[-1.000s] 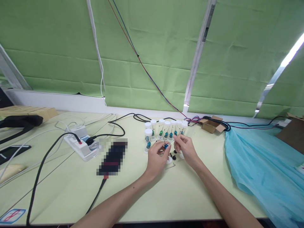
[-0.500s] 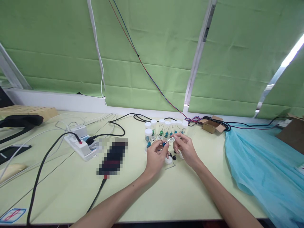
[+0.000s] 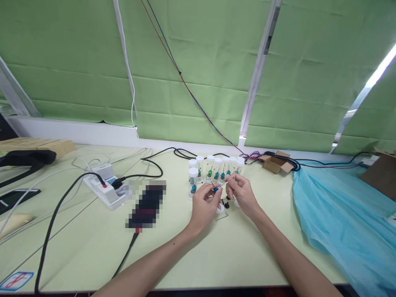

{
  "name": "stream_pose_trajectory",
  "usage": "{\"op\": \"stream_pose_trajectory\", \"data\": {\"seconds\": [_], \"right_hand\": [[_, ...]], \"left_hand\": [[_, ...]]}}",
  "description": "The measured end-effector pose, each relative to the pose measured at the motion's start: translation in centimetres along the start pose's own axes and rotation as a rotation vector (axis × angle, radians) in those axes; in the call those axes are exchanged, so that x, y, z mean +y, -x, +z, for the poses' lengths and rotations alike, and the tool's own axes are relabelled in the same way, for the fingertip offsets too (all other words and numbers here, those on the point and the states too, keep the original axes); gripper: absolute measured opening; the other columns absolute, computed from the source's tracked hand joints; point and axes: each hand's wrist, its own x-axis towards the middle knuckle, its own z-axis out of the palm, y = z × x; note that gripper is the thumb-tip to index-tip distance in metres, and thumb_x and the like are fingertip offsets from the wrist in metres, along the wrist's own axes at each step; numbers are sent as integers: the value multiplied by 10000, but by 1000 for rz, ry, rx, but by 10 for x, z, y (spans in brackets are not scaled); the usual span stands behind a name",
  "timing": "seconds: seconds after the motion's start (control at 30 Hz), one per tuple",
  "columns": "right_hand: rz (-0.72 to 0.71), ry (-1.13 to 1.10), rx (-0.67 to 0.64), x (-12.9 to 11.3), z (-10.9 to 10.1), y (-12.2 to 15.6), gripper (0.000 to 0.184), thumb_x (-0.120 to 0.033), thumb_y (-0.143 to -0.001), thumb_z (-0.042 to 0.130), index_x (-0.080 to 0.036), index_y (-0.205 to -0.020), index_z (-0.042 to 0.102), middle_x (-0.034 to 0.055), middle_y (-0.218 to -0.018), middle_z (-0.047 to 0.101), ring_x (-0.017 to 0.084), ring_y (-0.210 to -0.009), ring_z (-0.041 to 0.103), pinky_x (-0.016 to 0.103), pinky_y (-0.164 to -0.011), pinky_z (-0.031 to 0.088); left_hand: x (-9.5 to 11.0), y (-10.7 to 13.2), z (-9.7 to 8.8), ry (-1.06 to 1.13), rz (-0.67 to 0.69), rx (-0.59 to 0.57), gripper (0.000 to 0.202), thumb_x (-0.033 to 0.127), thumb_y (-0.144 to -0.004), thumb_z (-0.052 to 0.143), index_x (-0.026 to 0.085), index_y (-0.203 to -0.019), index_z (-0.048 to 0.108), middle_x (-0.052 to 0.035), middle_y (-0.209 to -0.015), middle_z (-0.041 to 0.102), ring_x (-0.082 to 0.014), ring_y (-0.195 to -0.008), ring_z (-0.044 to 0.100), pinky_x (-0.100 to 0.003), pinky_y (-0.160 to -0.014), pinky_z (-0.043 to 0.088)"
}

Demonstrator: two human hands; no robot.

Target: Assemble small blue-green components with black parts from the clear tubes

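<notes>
My left hand is closed in a pinch on a small blue part just above the pale green table. A thin pale rod runs from that part to my right hand, whose fingers pinch its other end. Right behind both hands stands a row of small clear vials with white caps, each holding a blue or green bead on a pin. Under the hands lie a white cap, small black bits and a thin metal pin.
A white power strip with black and white cables sits at the left, beside a blurred dark device. A small open cardboard box stands behind right. Blue plastic sheeting covers the right side. Green blinds hang behind.
My hands have stayed in front of the vials. The blue part and rod rose slightly half a second ago and have dropped back a little; both pinches have held.
</notes>
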Motion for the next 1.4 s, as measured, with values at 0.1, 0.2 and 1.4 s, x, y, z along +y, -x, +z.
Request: {"op": "stream_pose_trajectory", "data": {"seconds": [0.1,0.2,1.4], "right_hand": [[-11,0,-3,0,0,0,304,-460,-825,648,-180,-743,563,-65,-423,483,71,-379,381,194,-406,317],[-19,-5,-6,0,0,-1,316,-452,-835,642,-180,-706,544,-63,-418,486,68,-374,377,197,-410,316],[-13,66,24,0,3,-1,437,-496,-843,613,-202,-581,424,-82,-362,398,67,-337,338,215,-395,285]], "left_hand": [[-1,1,0,-56,31,-23,213,324,-839,615,158,-954,684,-24,-795,567,-101,-593,576,-224,-559,509],[-2,2,0,-68,46,-33,205,323,-848,604,159,-941,684,-37,-830,578,-111,-626,588,-229,-569,517],[-3,4,1,-118,106,-38,175,295,-852,597,181,-944,693,-54,-888,613,-127,-667,620,-233,-568,541]]}}
